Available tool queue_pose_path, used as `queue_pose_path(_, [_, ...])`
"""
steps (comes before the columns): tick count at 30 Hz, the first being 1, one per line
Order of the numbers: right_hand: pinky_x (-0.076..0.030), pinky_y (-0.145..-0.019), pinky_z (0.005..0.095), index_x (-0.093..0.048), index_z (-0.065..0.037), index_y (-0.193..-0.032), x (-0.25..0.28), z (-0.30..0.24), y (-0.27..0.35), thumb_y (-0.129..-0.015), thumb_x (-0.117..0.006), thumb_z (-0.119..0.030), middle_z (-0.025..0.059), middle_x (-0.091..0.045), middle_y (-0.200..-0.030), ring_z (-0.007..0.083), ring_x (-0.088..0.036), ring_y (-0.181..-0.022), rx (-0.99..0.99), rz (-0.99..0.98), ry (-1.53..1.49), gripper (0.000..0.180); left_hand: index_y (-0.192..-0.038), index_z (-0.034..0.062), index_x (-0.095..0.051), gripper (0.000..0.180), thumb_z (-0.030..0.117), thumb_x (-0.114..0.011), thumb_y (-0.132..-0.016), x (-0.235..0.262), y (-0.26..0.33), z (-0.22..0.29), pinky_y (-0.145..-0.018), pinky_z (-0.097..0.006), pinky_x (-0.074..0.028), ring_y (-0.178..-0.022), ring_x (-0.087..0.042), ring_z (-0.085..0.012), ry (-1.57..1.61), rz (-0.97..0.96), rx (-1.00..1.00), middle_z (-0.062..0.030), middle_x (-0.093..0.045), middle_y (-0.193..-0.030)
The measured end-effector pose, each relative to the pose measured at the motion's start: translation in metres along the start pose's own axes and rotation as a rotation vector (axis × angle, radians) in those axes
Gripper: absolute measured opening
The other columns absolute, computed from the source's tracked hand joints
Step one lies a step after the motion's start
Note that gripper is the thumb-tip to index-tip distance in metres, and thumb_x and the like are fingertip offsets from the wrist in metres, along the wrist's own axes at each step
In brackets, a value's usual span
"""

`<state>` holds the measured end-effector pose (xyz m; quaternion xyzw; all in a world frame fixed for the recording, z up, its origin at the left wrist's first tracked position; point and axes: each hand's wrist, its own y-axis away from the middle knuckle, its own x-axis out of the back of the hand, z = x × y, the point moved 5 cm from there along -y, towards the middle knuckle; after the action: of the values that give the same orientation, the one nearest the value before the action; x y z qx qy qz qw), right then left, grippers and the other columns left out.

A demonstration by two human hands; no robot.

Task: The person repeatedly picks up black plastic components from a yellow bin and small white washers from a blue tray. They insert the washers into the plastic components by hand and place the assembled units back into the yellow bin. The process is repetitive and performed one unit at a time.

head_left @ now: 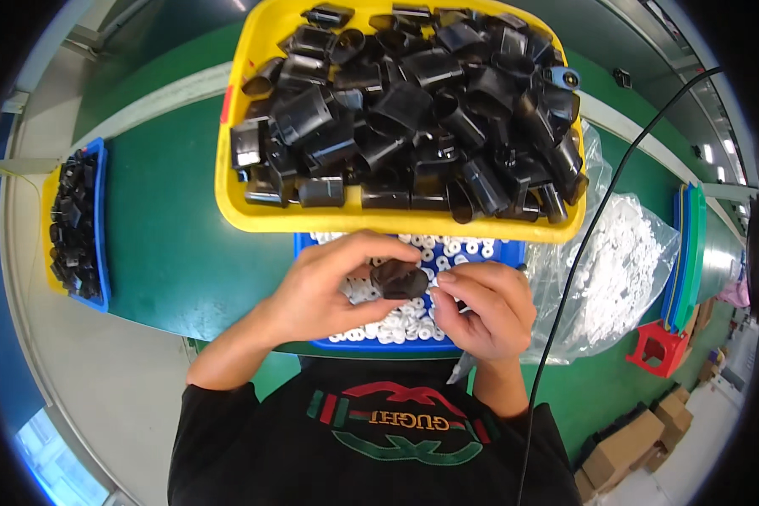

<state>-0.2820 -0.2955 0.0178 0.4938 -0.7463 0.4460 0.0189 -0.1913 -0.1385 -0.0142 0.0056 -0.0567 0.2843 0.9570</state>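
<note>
My left hand (pixel 329 287) grips a small black plastic housing (pixel 399 279) between thumb and fingers, over a blue tray (pixel 514 250) filled with small white rings (pixel 401 325). My right hand (pixel 485 308) is curled beside the housing, its fingertips pinched together at the part's right edge; whether a white ring is between them I cannot tell. Just beyond my hands a yellow bin (pixel 236 143) is piled with several more black housings (pixel 413 110).
A clear plastic bag of white rings (pixel 624 261) lies to the right on the green belt (pixel 169 228). A blue-and-yellow tray of black parts (pixel 76 219) sits far left. A black cable (pixel 582 253) crosses the right side. Stacked trays (pixel 687 244), a red stool (pixel 656 347) and cardboard boxes (pixel 641 443) stand at right.
</note>
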Motion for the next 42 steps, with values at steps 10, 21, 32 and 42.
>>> queue_pose_path(10, [-0.048, -0.050, 0.0260, -0.071, -0.005, -0.098, -0.002, -0.002, 0.003, -0.065, -0.087, -0.008, 0.0047, -0.065, -0.083, 0.0160, -0.063, -0.061, 0.024, -0.070, -0.092, 0.037, -0.115, -0.0001, -0.061, 0.047, -0.005, -0.077, -0.072, 0.001, -0.004, 0.005, -0.094, -0.039, -0.054, -0.109, -0.067, -0.0307, -0.092, 0.001, -0.073, -0.0187, -0.068, -0.117])
queue_pose_path(21, [-0.049, -0.051, 0.0272, -0.071, -0.003, -0.101, -0.008, 0.003, 0.005, -0.062, -0.089, -0.020, 0.0054, -0.064, -0.084, 0.0176, -0.063, -0.062, 0.007, -0.082, -0.077, 0.046, -0.119, -0.0017, -0.058, 0.049, -0.004, -0.076, -0.074, -0.001, -0.001, 0.002, -0.095, -0.040, -0.053, -0.112, -0.066, -0.0318, -0.015, -0.032, -0.065, -0.0204, -0.068, -0.117])
queue_pose_path(32, [-0.050, -0.051, 0.0277, -0.071, -0.002, -0.103, -0.009, 0.002, 0.004, -0.062, -0.089, -0.020, 0.0059, -0.065, -0.083, 0.0180, -0.063, -0.061, -0.012, -0.118, -0.090, 0.049, -0.122, -0.0032, -0.056, 0.052, 0.001, -0.077, -0.075, 0.001, -0.001, 0.007, -0.095, -0.040, -0.053, -0.111, -0.066, -0.0313, -0.096, -0.038, -0.106, -0.0197, -0.068, -0.118])
queue_pose_path(42, [-0.049, -0.050, 0.0289, -0.072, -0.001, -0.097, -0.001, -0.001, 0.004, -0.072, -0.077, -0.005, 0.0069, -0.066, -0.080, 0.0190, -0.061, -0.057, -0.107, -0.096, -0.183, 0.025, -0.109, 0.0036, -0.063, 0.045, 0.007, -0.080, -0.067, -0.009, -0.003, 0.001, -0.087, -0.039, -0.052, -0.102, -0.067, -0.0316, -0.248, -0.097, -0.195, -0.0143, -0.068, -0.111])
